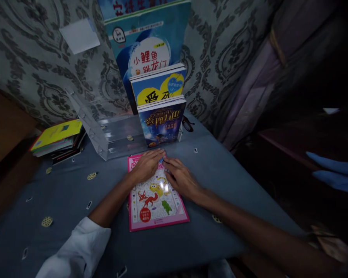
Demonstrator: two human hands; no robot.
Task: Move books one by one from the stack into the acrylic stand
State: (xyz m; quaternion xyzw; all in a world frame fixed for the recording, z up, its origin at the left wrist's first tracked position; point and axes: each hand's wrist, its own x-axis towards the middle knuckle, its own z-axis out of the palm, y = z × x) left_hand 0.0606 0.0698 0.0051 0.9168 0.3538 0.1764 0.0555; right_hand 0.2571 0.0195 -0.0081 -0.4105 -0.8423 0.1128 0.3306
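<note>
One pink book (152, 193) lies on the worktop (217, 170) before the clear rack (96, 135); likely light, bendy, slick; best held by side edges. Left hand (147, 165), right hand (182, 177) rest on its cover, each grip unclamped.

A thin pink-bordered book (158, 195) lies shut and flat on the table (220, 166), its glossy pale cover facing up, showing a red fox, a yellow animal, a green shape and a red round badge. Its upper part is partly hidden.
</note>
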